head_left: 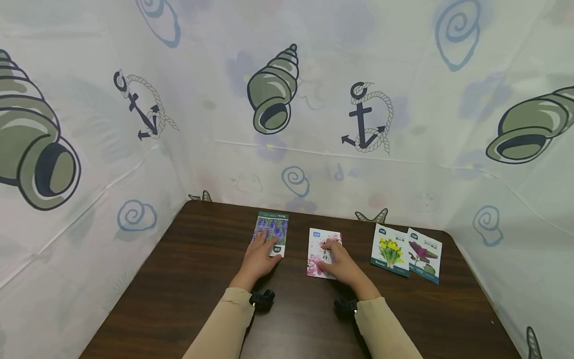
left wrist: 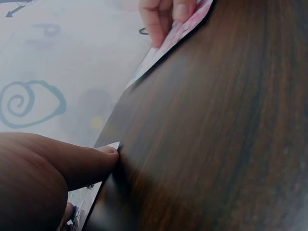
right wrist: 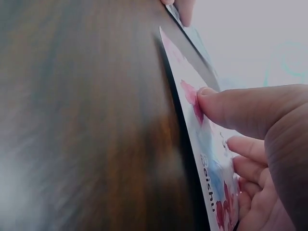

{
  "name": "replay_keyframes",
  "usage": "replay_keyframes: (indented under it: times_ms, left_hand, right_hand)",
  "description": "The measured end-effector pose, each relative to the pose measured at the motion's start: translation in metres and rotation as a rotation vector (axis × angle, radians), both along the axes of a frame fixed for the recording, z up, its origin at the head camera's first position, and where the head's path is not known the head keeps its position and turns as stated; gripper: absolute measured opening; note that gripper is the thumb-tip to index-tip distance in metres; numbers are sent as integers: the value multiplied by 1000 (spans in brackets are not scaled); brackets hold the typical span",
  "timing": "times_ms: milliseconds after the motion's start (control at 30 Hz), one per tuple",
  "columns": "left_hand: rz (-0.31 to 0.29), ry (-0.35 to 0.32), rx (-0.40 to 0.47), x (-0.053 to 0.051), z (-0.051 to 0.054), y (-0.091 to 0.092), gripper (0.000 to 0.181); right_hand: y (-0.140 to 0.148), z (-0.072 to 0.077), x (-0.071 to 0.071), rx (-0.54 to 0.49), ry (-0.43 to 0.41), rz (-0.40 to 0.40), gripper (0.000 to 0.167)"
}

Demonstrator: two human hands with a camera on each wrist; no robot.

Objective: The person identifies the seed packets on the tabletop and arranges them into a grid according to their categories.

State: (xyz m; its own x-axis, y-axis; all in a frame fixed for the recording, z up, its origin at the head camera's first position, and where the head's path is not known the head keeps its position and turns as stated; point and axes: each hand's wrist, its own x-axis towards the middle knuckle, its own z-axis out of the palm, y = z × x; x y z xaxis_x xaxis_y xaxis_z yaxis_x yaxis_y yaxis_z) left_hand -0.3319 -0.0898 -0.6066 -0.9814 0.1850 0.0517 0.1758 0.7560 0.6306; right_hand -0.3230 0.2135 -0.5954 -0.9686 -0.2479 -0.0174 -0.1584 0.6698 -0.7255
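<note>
Two flat flower-printed packets, which look like seed packets, lie under my hands. My left hand (head_left: pixel 258 257) rests on the purple-flower packet (head_left: pixel 279 227), fingers spread over its face. In the left wrist view the thumb (left wrist: pixel 89 166) touches that packet's corner. On the pink-flower packet (head_left: pixel 315 244) lies my right hand (head_left: pixel 344 267), covering part of its right side. The right wrist view shows the thumb (right wrist: pixel 231 107) touching the face of the pink packet (right wrist: pixel 208 144), with the other fingers loosely bent against it. Neither packet is visibly lifted by the fingers.
To the right, a yellow-flower packet (head_left: pixel 389 249) slightly overlaps or abuts a packet with a dark pink flower (head_left: pixel 423 254). The dark wooden table (head_left: pixel 179 279) meets a pale printed cloth (head_left: pixel 323 174) at the back and sides.
</note>
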Motion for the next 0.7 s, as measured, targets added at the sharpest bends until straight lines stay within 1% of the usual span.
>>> replay_keyframes:
  times_ms: [67,167,467,567,700]
  left_hand:
    - [1,5,4,-1,-3,-1,66]
    - [0,10,0,-1,-2,-1,66]
    - [2,20,-6,-4,-5,-2,68]
    - [0,18,-8,-4,-6,-2,69]
    - [6,28,-4,-4,-6,-1,68]
  right_hand:
    - [-3,-1,-6,-7,11,5,62]
    - [-7,-1,-13,-13,21,14,59]
    - [-16,6,-28,-27,-11,30,56]
    - [-18,7,-34,-30,-5,37,54]
    - [-21,6,-42,-16,41,65,50]
